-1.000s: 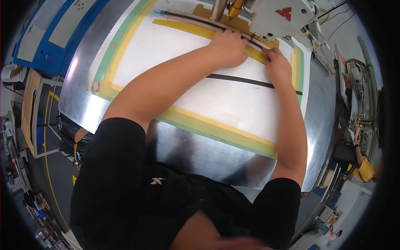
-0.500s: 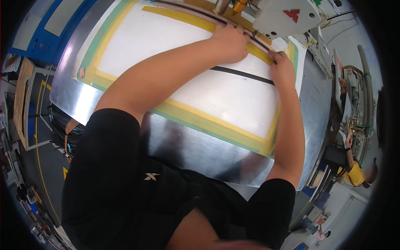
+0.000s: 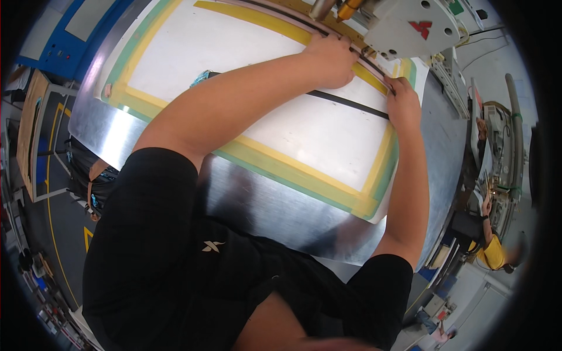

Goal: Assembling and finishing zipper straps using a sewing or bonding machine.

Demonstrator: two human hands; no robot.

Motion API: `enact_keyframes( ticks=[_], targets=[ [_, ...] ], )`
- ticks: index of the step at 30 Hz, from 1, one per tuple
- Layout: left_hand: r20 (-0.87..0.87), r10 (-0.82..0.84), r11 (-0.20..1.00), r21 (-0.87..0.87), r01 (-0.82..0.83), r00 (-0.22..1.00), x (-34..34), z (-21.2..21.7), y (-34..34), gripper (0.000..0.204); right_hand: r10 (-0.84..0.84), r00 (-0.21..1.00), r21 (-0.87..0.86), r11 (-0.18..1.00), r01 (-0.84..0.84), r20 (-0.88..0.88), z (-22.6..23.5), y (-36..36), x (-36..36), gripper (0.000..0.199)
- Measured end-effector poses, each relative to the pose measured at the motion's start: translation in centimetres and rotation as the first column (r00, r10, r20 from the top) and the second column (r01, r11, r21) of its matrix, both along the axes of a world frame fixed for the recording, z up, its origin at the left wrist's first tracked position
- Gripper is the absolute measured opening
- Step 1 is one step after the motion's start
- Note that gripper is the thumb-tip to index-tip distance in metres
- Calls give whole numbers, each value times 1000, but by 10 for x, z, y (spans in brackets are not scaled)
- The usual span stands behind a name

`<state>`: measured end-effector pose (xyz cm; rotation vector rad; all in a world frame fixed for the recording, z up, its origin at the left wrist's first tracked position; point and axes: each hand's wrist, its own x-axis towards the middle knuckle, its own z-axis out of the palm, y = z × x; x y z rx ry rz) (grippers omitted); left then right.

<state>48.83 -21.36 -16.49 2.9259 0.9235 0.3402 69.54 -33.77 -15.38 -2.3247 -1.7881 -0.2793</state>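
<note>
A thin black strip [image 3: 367,58] lies along a pale pink curved edge near the top of a white template board [image 3: 170,64]. My left hand [image 3: 331,60] is closed over this strip, fingers bent and pressed down on it. Farther right, my right hand [image 3: 404,104] pinches the strip near its right end between thumb and fingers. Below both hands a second, straight black band [image 3: 351,105] crosses the board, partly hidden by my left forearm. A small teal-patterned piece [image 3: 201,78] peeks out above that forearm. Yellow and green tape [image 3: 293,164] borders the board.
A white machine head [image 3: 410,29] with a red emblem and an orange-tipped part [image 3: 348,10] stands just beyond my hands. Under the board is a shiny metal table [image 3: 263,199]. A blue cabinet [image 3: 52,41] stands left; a person in yellow [image 3: 494,253] works far right.
The board has shifted slightly left, and the teal-patterned piece now shows above my left forearm. Both hands stay on the black strip, with the right hand slightly lower in view.
</note>
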Motion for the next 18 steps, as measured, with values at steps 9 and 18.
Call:
enact_keyframes(
  ticks=[9, 18],
  targets=[
    [33, -24, 996, -82, 27, 999, 12, 3, -3, 39, 50, 997, 118, 992, -43, -59, -11, 11, 5, 33],
    [25, -90, 991, -99, 92, 996, 57, -8, -13, 40, 187, 977, 28, 982, -185, -99, -21, -1, 73, 34]
  ],
)
